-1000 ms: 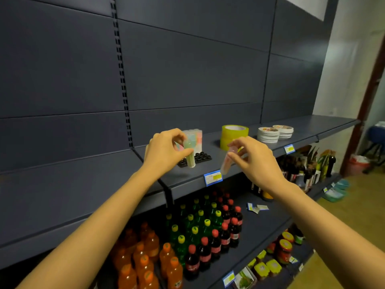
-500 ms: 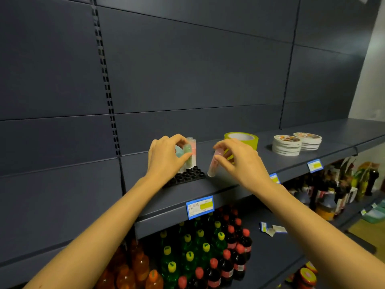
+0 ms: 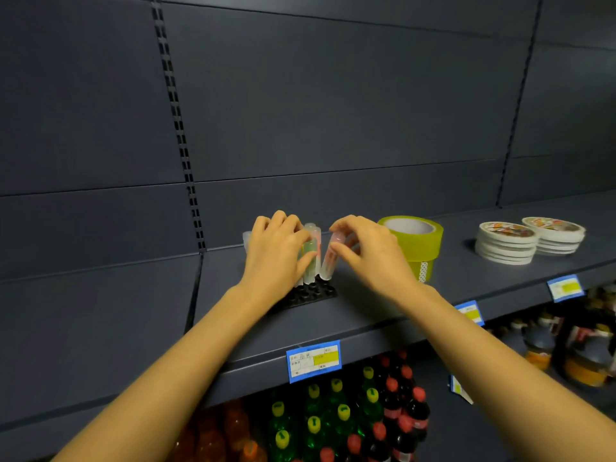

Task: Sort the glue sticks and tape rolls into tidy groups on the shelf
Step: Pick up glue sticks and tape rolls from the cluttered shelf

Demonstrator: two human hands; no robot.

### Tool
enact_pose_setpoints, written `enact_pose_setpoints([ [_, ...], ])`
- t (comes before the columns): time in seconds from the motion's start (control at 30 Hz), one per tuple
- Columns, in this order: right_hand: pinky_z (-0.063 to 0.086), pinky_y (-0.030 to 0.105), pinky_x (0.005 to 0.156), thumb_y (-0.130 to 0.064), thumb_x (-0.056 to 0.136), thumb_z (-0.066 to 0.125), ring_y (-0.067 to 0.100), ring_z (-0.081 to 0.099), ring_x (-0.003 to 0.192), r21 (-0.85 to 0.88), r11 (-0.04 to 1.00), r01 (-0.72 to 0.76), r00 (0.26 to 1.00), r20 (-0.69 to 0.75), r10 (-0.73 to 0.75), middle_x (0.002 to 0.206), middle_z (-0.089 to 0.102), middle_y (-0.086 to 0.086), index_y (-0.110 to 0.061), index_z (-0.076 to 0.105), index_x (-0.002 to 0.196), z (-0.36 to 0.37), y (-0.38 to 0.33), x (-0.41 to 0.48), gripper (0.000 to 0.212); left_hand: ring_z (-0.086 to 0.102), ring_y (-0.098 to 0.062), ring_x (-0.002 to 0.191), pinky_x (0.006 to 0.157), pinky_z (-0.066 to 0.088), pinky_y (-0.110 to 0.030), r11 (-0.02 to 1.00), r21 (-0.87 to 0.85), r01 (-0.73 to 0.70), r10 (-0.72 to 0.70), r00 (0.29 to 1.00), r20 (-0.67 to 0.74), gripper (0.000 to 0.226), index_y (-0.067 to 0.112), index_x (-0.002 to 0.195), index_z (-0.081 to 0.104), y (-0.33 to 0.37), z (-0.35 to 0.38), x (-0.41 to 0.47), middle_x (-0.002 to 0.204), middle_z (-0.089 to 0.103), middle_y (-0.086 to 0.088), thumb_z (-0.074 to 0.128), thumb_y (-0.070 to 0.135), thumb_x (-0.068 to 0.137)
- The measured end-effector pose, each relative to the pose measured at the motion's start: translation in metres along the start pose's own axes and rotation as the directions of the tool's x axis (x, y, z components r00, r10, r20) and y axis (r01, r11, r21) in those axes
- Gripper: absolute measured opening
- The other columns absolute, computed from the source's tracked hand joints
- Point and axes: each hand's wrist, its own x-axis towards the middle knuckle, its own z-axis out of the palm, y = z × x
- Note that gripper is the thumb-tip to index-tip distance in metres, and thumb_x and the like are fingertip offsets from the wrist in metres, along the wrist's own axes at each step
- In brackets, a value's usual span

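Observation:
My left hand [image 3: 276, 251] grips a green glue stick [image 3: 310, 261], held upright over a black holder tray [image 3: 311, 292] on the dark shelf [image 3: 366, 305]. My right hand [image 3: 370, 251] pinches a pink glue stick [image 3: 329, 261], tilted, with its lower end touching the tray's back right corner. More translucent glue sticks [image 3: 312, 230] stand behind, partly hidden by my left hand. A yellow-green tape roll [image 3: 418, 241] stands just right of my right hand. Two stacks of flat white tape rolls [image 3: 506, 243] sit farther right.
Blue price tags [image 3: 313, 361] hang on the shelf's front edge. Below are green, red and orange drink bottles [image 3: 336, 415], and jars at the lower right. The dark back panel rises close behind the shelf.
Both hands have moved down and forward onto the shelf. The green and pink glue sticks have come down to the black tray, and the view has come closer.

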Motion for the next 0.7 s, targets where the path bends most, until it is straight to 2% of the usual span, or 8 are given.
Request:
enact_pose_setpoints([
  [0.23, 0.051, 0.043, 0.083, -0.027, 0.090, 0.059, 0.023, 0.061, 0.095, 0.015, 0.999, 0.038, 0.997, 0.059, -0.039, 0.110, 0.063, -0.002, -0.021, 0.056, 0.112, 0.010, 0.008, 0.020, 0.024, 0.047, -0.018, 0.105, 0.086, 0.028, -0.030, 0.997, 0.083, -0.005, 0.001, 0.999, 0.040, 0.036, 0.018, 0.109, 0.061, 0.002, 0.003, 0.007, 0.111, 0.059, 0.002, 0.041, 0.043, 0.094],
  [0.43, 0.049, 0.040, 0.086, -0.028, 0.089, 0.060, 0.024, 0.061, 0.097, 0.049, 0.997, 0.053, 0.995, 0.078, -0.057, 0.110, 0.064, -0.004, -0.023, 0.056, 0.111, 0.010, 0.018, 0.035, 0.023, 0.050, -0.016, 0.102, 0.083, 0.028, -0.026, 0.991, 0.013, 0.134, -0.135, 0.987, 0.085, 0.034, 0.021, 0.108, 0.063, 0.005, 0.004, 0.014, 0.111, 0.062, 0.005, 0.047, 0.045, 0.091],
  [0.53, 0.049, 0.040, 0.086, -0.029, 0.089, 0.060, 0.023, 0.060, 0.098, 0.062, 0.996, 0.067, 0.991, 0.108, -0.074, 0.111, 0.064, -0.004, -0.023, 0.056, 0.111, 0.013, 0.022, 0.040, 0.023, 0.053, -0.017, 0.101, 0.086, 0.029, -0.027, 0.986, 0.079, 0.147, -0.155, 0.982, 0.108, 0.036, 0.021, 0.109, 0.063, 0.008, 0.004, 0.015, 0.112, 0.062, 0.004, 0.042, 0.045, 0.093],
  [0.7, 0.050, 0.040, 0.085, -0.030, 0.089, 0.062, 0.021, 0.062, 0.094, 0.090, 0.993, 0.078, 0.986, 0.141, -0.090, 0.108, 0.065, -0.004, -0.023, 0.056, 0.110, 0.017, 0.031, 0.045, 0.023, 0.049, -0.018, 0.101, 0.087, 0.029, -0.029, 0.967, 0.239, 0.082, -0.121, 0.981, 0.153, 0.041, 0.016, 0.112, 0.059, 0.012, 0.011, 0.017, 0.113, 0.056, 0.001, 0.029, 0.040, 0.098],
])
